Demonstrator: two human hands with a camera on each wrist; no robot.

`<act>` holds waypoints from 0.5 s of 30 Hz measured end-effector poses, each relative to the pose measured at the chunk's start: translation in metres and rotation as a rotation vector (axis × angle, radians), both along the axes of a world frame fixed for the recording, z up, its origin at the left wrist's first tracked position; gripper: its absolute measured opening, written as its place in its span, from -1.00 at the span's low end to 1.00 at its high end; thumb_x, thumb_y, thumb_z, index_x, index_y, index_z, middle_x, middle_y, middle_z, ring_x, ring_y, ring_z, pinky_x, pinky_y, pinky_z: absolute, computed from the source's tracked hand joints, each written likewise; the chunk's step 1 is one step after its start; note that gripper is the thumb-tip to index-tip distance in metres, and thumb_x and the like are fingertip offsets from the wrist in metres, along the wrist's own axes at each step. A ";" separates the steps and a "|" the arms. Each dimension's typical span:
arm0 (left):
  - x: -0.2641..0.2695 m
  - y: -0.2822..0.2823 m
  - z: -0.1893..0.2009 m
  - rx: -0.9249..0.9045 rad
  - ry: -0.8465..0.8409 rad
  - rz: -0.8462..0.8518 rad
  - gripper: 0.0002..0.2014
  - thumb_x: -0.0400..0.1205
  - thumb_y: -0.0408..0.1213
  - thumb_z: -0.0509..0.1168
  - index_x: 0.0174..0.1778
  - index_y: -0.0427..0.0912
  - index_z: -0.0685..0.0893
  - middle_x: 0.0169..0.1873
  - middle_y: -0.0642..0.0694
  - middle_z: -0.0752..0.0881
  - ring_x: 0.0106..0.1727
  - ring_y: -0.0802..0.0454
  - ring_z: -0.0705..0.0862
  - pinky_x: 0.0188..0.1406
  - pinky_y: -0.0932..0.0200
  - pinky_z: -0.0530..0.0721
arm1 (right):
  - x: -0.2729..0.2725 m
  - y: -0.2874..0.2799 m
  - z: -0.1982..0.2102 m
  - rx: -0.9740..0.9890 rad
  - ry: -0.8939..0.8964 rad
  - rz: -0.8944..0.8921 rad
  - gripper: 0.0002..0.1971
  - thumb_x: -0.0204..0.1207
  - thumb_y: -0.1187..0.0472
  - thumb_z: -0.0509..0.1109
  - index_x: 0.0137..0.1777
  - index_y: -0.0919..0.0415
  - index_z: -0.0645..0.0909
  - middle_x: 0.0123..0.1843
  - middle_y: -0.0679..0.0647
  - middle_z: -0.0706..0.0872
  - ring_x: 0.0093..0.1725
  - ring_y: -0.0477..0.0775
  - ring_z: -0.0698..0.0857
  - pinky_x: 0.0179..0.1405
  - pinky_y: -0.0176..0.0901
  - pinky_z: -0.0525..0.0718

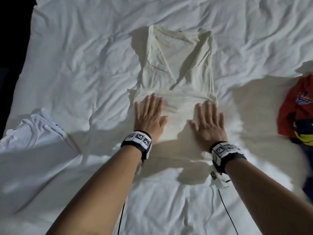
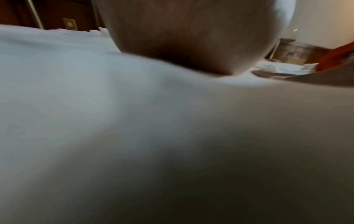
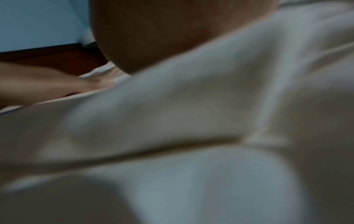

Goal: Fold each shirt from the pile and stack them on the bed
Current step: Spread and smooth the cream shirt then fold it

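A cream shirt [image 1: 176, 65] lies flat in the middle of the white bed [image 1: 84, 65], its sides folded inward and its lower part doubled up toward the middle. My left hand [image 1: 149, 114] presses flat on the left of that lower fold, fingers straight and spread. My right hand [image 1: 209, 121] presses flat on the right of it in the same way. In both wrist views only blurred pale cloth [image 2: 172, 136] and the heel of each palm [image 3: 153, 37] show; the fingers are hidden.
A folded white shirt [image 1: 39, 131] lies at the bed's left edge. A crumpled red, yellow and blue garment [image 1: 298, 112] lies at the right edge. Rumpled bedding [image 1: 169, 200] stretches between me and the cream shirt.
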State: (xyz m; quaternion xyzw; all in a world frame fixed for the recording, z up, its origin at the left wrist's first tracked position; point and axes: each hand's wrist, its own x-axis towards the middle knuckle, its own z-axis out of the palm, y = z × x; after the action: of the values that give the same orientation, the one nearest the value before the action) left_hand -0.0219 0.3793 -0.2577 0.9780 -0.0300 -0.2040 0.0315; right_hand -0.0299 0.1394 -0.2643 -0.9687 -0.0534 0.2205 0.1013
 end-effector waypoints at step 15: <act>-0.095 0.036 0.005 0.001 0.034 -0.007 -0.30 0.81 0.20 -0.28 0.76 0.02 -0.45 0.74 -0.08 -0.48 0.75 -0.10 -0.49 0.71 -0.42 -0.32 | -0.094 0.001 0.013 0.056 0.081 0.085 -0.37 0.80 -0.24 -0.23 0.77 -0.19 -0.41 0.77 0.01 -0.50 0.74 0.09 -0.48 0.76 0.26 -0.27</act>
State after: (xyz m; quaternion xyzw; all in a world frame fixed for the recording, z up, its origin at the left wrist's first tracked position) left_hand -0.1172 0.4155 -0.2528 0.9743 -0.0329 -0.2205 0.0309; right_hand -0.1240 0.1406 -0.2509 -0.9525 -0.0964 0.2622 0.1210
